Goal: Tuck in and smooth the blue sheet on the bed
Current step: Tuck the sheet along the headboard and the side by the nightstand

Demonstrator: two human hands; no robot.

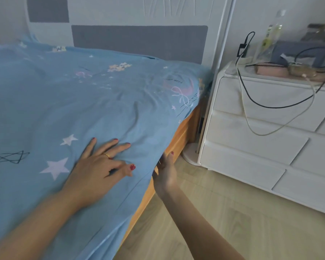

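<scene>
- Two bare forearms, entering from the bottom edge; nearest the camera.
- Left hand (99, 166): palm down, flat on top of the blue sheet (68, 102) near the bed's right edge. Fingers spread and extended, thumb out toward the edge. Red nail polish; gold ring on one finger. Nothing gripped; it presses on the cloth.
- Right hand (165, 173): at the side of the bed, below the sheet's hanging edge, thumb upward. Fingers go under the overhanging cloth and are hidden, so whether they pinch the fabric cannot be told. Hand touches the sheet's edge.
- Blue sheet: covers the whole top of the bed, printed with white stars, a drawn outline star, flowers and a pink ribbon motif. Creases run from the left hand toward the far right corner. Right edge hangs loosely over the side.
- Bed frame (178, 137): orange-brown wood, visible under the sheet's edge along the right side.
- Headboard (139, 42): grey padded panel against a pale wall.
- White drawer unit (261, 147): beside the bed's head end, right, several drawer fronts.
- Black cable (251, 94) and pale cable (251, 124): draped over the drawer unit's front.
- Clear bottle (272, 34): upright on top of the unit, among blurred items.
- Floor (223, 222): light wood-pattern.
</scene>
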